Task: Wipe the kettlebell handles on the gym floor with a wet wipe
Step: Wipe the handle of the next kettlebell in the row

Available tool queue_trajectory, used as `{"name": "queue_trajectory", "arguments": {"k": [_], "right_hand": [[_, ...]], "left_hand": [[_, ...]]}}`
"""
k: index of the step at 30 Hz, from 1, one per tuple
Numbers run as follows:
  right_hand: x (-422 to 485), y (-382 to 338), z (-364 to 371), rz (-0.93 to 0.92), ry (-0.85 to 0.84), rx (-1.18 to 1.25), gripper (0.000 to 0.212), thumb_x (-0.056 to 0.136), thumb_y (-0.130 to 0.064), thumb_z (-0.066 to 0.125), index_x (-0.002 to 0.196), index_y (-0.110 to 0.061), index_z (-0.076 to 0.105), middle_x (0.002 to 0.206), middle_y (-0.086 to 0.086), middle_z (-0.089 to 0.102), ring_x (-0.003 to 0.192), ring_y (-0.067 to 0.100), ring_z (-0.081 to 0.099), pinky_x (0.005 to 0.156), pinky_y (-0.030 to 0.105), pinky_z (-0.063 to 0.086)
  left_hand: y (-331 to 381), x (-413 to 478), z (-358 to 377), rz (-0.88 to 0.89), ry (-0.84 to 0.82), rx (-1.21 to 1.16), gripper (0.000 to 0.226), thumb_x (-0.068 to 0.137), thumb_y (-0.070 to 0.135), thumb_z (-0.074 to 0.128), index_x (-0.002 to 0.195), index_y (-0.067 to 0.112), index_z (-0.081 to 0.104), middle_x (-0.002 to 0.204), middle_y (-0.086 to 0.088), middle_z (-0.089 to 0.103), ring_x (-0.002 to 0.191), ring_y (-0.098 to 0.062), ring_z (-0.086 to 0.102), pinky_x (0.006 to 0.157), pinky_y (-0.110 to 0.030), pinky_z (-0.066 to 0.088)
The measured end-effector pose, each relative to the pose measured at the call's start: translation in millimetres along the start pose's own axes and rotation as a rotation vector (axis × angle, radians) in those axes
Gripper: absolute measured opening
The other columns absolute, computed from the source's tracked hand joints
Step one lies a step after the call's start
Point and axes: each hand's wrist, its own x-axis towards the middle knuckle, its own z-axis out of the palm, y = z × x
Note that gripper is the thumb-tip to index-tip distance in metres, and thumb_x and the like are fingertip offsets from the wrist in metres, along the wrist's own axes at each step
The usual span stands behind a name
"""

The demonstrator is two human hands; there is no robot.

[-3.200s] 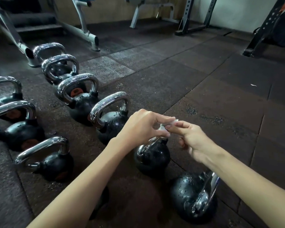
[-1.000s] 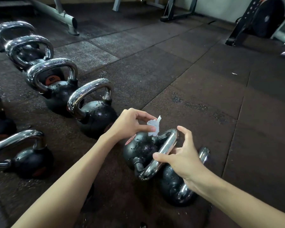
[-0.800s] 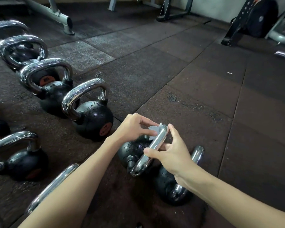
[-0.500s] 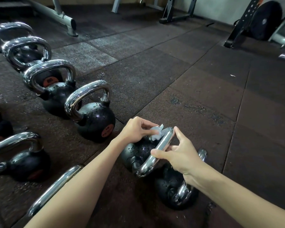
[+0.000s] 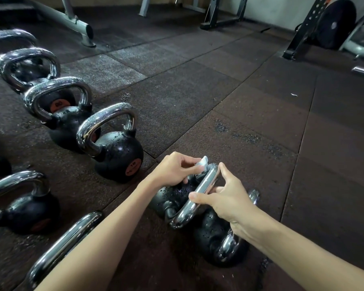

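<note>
Left hand (image 5: pixel 172 171) pinches the wet wipe (image 5: pixel 202 162), apparently touching the far end of the handle (image 5: pixel 200 192) of the tilted kettlebell (image 5: pixel 172 198). Right hand (image 5: pixel 229 200) clamps that handle between thumb and forefinger and partly hides a second kettlebell (image 5: pixel 212 238) just beside it. Upright kettlebells (image 5: pixel 118 156) stand to the left.

Mirror-bright chromed metal on the tilted kettlebell's handle (image 5: pixel 202 190), smooth, glossy, flecked with water drops. Under it, a black ball (image 5: pixel 172 196) with a pebbly coating, shiny where wet. Soft, white, crumpled wet wipe (image 5: pixel 202 162) at the handle's top end. Same chrome and wet black coating on the upright kettlebell (image 5: pixel 118 154) at centre left, plus a matt orange label (image 5: pixel 132 165). Everywhere else, matt, grainy, speckled rubber floor tiles (image 5: pixel 261 122). At upper left, grey painted metal tube (image 5: pixel 72 19), dull satin.
</note>
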Motion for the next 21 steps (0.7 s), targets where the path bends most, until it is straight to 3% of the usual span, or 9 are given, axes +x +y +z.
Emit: {"name": "queue_trajectory", "arguments": {"k": [6,10,12,14,15,18,21], "right_hand": [[0.8,-2.2,1.7,-0.025,-0.007,-0.006,0.127,0.071,-0.011,0.093,0.163,-0.038,0.01,0.097,-0.003,0.079,0.087,-0.008,0.067,0.066,0.011,0.038],[-1.0,-4.8,-1.9,0.001,-0.045,0.005,0.125,0.073,-0.007,0.091,0.162,-0.039,0.009,0.092,-0.002,0.08,0.055,-0.011,0.064,0.057,0.011,0.04],[-0.9,-6.3,-5.3,0.045,-0.065,0.017,0.125,0.074,-0.005,0.09,0.162,-0.042,0.01,0.099,0.005,0.079,0.037,-0.004,0.051,0.048,0.013,0.036],[2.0,-7.2,-7.9,0.093,-0.059,0.032,0.125,0.073,-0.003,0.091,0.16,-0.046,0.012,0.109,0.019,0.076,0.037,0.0,0.041,0.043,0.018,0.033],[3.8,-7.4,-8.6,0.107,-0.054,0.043,0.125,0.072,-0.001,0.091,0.16,-0.047,0.014,0.116,0.025,0.072,0.041,0.001,0.037,0.04,0.02,0.031],[11.7,-5.2,-12.5,0.126,-0.061,0.078,0.119,0.07,0.002,0.09,0.152,-0.053,0.024,0.113,0.025,0.071,0.047,0.008,0.031,0.038,0.023,0.025],[17.2,-3.5,-16.6,0.131,-0.084,0.09,0.112,0.072,0.004,0.088,0.145,-0.058,0.028,0.098,0.016,0.066,0.053,0.011,0.024,0.041,0.025,0.021]], "left_hand": [[-1.0,6.5,-9.3,-0.009,-0.058,-0.03,0.022,0.089,0.042,0.08,0.111,0.042,0.08,0.096,0.014,0.08,0.064,-0.01,0.053,0.066,-0.029,0.051],[-1.9,7.6,-15.7,0.033,-0.041,0.0,0.027,0.083,0.035,0.087,0.109,0.039,0.081,0.086,0.001,0.08,0.059,-0.008,0.049,0.062,-0.025,0.046],[1.7,5.7,-14.3,0.1,-0.025,-0.034,0.032,0.081,0.029,0.089,0.112,0.032,0.081,0.089,0.009,0.079,0.06,0.002,0.053,0.067,-0.015,0.043],[8.3,3.9,-10.3,0.174,-0.021,-0.034,0.036,0.083,0.02,0.086,0.118,0.02,0.079,0.094,0.027,0.067,0.057,0.018,0.052,0.064,-0.001,0.036],[10.3,4.5,-9.2,0.194,-0.014,-0.022,0.037,0.084,0.019,0.086,0.119,0.018,0.078,0.094,0.027,0.068,0.058,0.022,0.051,0.063,0.0,0.036],[11.4,7.0,-11.0,0.173,-0.03,-0.01,0.035,0.083,0.023,0.087,0.118,0.023,0.08,0.084,0.013,0.08,0.053,0.014,0.049,0.057,-0.01,0.038],[12.4,5.0,-12.8,0.135,-0.034,-0.003,0.034,0.084,0.026,0.086,0.117,0.027,0.08,0.072,0.019,0.075,0.052,0.007,0.047,0.057,-0.022,0.04]]}}
